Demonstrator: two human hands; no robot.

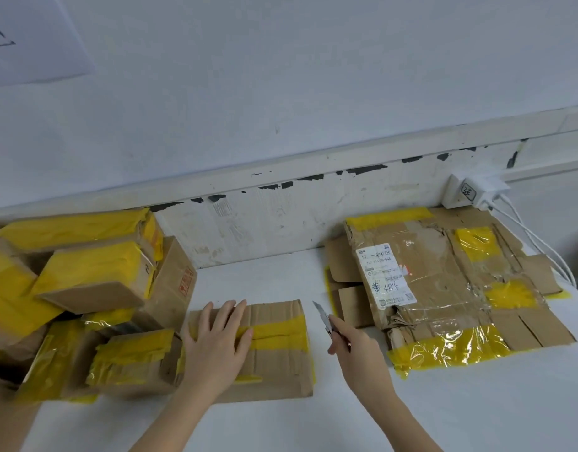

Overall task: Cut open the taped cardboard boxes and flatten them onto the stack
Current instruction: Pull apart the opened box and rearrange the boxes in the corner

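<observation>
A brown cardboard box [281, 347] sealed with a yellow tape strip lies on the white table in front of me. My left hand [215, 344] rests flat on its left part, fingers straight. To the right of the box my right hand [356, 350] grips a small utility knife [325, 316], blade pointing up and away, just off the box's right edge. At the right lies the stack of flattened cardboard [450, 288] with yellow tape and a white shipping label.
A pile of taped boxes [78, 288] fills the left side of the table [476, 409]. A white power adapter [470, 190] with cables sits on the wall ledge at the back right. The wall runs close behind.
</observation>
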